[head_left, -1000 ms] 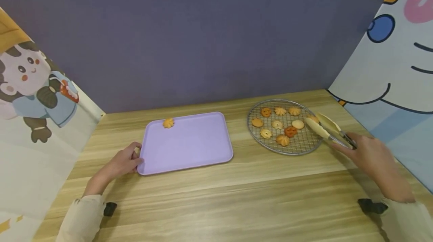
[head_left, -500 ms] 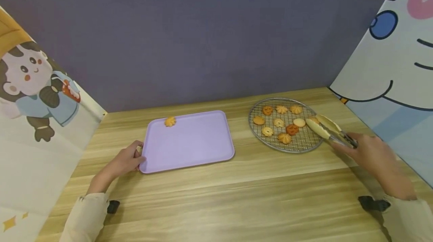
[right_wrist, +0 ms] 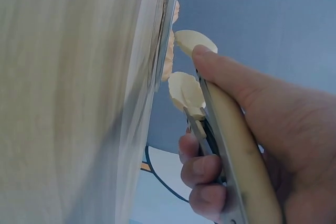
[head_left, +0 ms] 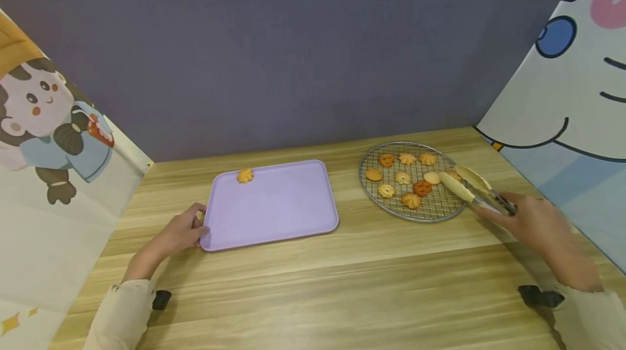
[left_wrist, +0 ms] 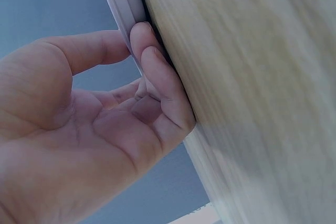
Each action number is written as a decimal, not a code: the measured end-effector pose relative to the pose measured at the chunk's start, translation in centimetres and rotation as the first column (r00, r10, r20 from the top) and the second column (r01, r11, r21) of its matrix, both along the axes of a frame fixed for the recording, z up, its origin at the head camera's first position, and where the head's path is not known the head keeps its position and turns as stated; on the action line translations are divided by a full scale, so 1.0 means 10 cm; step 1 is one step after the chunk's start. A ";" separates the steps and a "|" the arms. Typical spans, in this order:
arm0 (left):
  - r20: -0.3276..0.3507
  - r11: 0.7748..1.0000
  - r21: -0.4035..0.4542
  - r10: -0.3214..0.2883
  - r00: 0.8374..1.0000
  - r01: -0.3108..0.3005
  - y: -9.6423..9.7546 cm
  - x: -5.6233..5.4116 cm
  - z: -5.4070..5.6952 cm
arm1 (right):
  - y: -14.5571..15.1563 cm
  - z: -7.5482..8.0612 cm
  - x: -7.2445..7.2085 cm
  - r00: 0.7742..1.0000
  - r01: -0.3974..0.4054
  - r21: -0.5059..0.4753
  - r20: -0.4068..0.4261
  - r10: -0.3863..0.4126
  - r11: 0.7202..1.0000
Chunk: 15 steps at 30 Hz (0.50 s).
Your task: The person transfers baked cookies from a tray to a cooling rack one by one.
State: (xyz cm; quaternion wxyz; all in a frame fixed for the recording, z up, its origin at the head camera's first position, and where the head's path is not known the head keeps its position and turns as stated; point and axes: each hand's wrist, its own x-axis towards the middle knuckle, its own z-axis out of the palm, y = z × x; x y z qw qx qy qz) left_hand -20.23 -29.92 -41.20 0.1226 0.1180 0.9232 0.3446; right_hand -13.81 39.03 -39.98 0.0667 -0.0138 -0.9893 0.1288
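Note:
My left hand [head_left: 182, 230] pinches the lower left corner of a light purple tray [head_left: 274, 208], thumb on the rim and fingers curled under the edge, as the left wrist view shows. A golden flower-shaped cookie [head_left: 245, 175] lies by the tray's upper left rim. My right hand [head_left: 535, 225] grips metal tongs with cream tips [head_left: 456, 186], thumb along one arm in the right wrist view. The tong tips stand apart over the right side of a round wire rack [head_left: 413, 219]. A golden cookie [head_left: 454, 175] shows between them, partly hidden. A pale round cookie [head_left: 432, 177] lies right beside the near tip.
Several other cookies, among them a reddish-brown smiling-face one [head_left: 421, 188] and a ring-shaped one [head_left: 386, 191], are spread over the rack. A grey partition [head_left: 313, 56] rises behind the wooden table [head_left: 342, 285]. Cartoon-printed panels flank both sides.
The tong tips have shifted slightly left over the rack, closer to the pale round cookie. The left hand keeps its hold on the tray, and the view has shifted a little.

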 end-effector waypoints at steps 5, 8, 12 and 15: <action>-0.003 1.000 0.003 -0.002 1.000 0.002 -0.01 0.00 -0.01 | -0.05 0.01 0.00 1.000 0.004 -0.007 -0.002 -0.004 1.000; 0.000 1.000 -0.001 -0.006 1.000 0.006 -0.02 0.00 0.00 | -0.09 0.02 0.01 1.000 -0.003 0.010 -0.025 0.003 1.000; 0.003 1.000 -0.007 -0.009 1.000 0.009 -0.02 0.00 0.00 | -0.18 0.04 0.01 0.998 -0.027 0.026 -0.052 0.028 0.999; 0.005 1.000 -0.005 -0.008 1.000 0.008 -0.02 0.00 0.00 | -0.27 0.07 0.03 0.996 -0.053 0.033 -0.073 0.055 0.998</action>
